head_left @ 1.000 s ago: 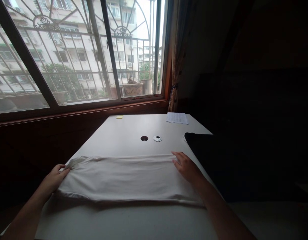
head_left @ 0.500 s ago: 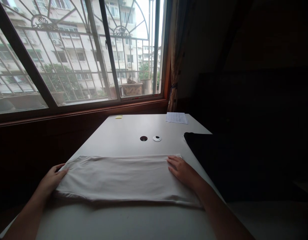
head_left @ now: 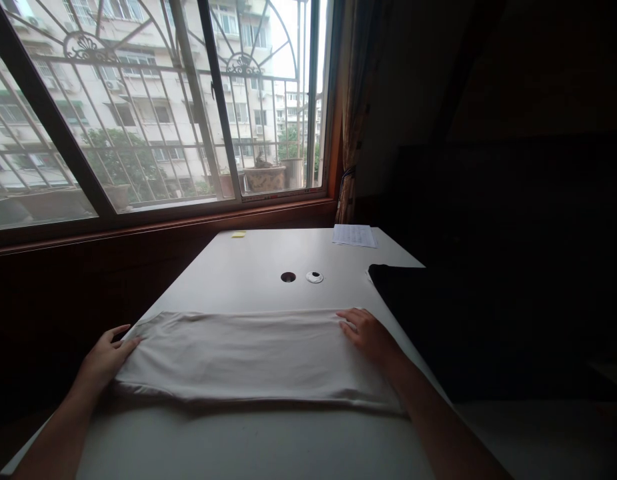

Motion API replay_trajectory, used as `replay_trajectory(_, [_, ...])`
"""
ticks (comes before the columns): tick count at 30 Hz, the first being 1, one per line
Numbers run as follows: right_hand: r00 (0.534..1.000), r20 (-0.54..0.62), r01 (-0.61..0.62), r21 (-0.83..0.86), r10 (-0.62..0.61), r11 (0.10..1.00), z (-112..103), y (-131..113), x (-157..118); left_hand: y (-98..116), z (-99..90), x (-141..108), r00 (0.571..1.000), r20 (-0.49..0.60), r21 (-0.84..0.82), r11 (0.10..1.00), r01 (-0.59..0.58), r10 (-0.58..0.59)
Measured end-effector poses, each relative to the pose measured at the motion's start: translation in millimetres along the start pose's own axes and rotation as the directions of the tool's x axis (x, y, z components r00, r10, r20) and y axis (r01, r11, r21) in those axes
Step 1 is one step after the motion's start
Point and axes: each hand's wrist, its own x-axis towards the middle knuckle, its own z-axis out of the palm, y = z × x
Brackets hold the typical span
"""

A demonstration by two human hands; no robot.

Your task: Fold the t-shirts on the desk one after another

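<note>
A folded piece of white cloth (head_left: 248, 357), possibly a garment, lies in a long flat strip across the near part of the white table. At its left end rests my left hand (head_left: 104, 357), thumb on top of the fabric and index finger stretched out apart from it; the other fingers are mostly hidden. My right hand (head_left: 371, 337) lies on the strip's right end, open, with its fingers spread over the far corner. Light creases run along the fabric, more of them toward the left.
On the white table (head_left: 253, 263) are a round cable hole (head_left: 288, 277), a loose round cover (head_left: 315, 277), paper sheets (head_left: 355, 235) and a yellow sticky note (head_left: 239, 235). Dark cloth (head_left: 428, 320) hangs over the right edge. A barred window (head_left: 163, 113) and a curtain (head_left: 349, 133) stand beyond.
My left hand has shifted slightly right, and the left end of the cloth has moved a little with it. My right hand has slid slightly right, its fingers a bit more raised.
</note>
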Motion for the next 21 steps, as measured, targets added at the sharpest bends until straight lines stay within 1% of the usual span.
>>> replay_trajectory(3, [0.997,-0.029,-0.068,0.065,0.07,0.996,0,1,0,12,-7.3,2,0.998,-0.021,-0.015,0.998,0.056,-0.057])
replay_trajectory(5, [0.993,-0.035,-0.106,0.103,0.11,0.989,2,1,0,30,-14.6,-1,0.998,-0.049,0.019,0.999,0.028,-0.027])
replay_trajectory(7, [0.99,-0.039,-0.129,0.135,0.135,0.982,3,1,0,56,-22.8,-6,0.996,-0.086,0.079,0.997,-0.022,0.029])
replay_trajectory(10, [0.982,-0.021,-0.178,0.212,0.187,0.961,5,-2,0,111,-32.1,-21,0.982,-0.1,0.179,0.974,-0.142,0.162])
replay_trajectory(12, [0.966,0.046,-0.255,0.296,0.253,0.921,6,-3,0,155,-32.6,-37,0.951,-0.105,0.264,0.93,-0.254,0.29])
replay_trajectory(14, [0.936,0.131,-0.352,0.381,0.326,0.855,8,-3,1,203,-26.0,-57,0.914,-0.092,0.383,0.862,-0.333,0.395])
replay_trajectory(16, [0.907,0.205,-0.422,0.458,0.369,0.783,10,-1,1,250,-11.7,-85,0.864,-0.053,0.461,0.779,-0.424,0.501])
replay_trajectory(17, [0.898,0.238,-0.44,0.502,0.37,0.744,12,0,2,272,-2.0,-101,0.82,-0.021,0.461,0.733,-0.5,0.572])
replay_trajectory(19, [0.882,0.316,-0.472,0.597,0.35,0.649,14,1,2,308,19.6,-139,0.7,0.016,0.372,0.645,-0.667,0.714])
replay_trajectory(21, [0.856,0.407,-0.518,0.671,0.32,0.53,16,0,2,331,40.4,-181,0.574,0.096,0.167,0.555,-0.815,0.813])
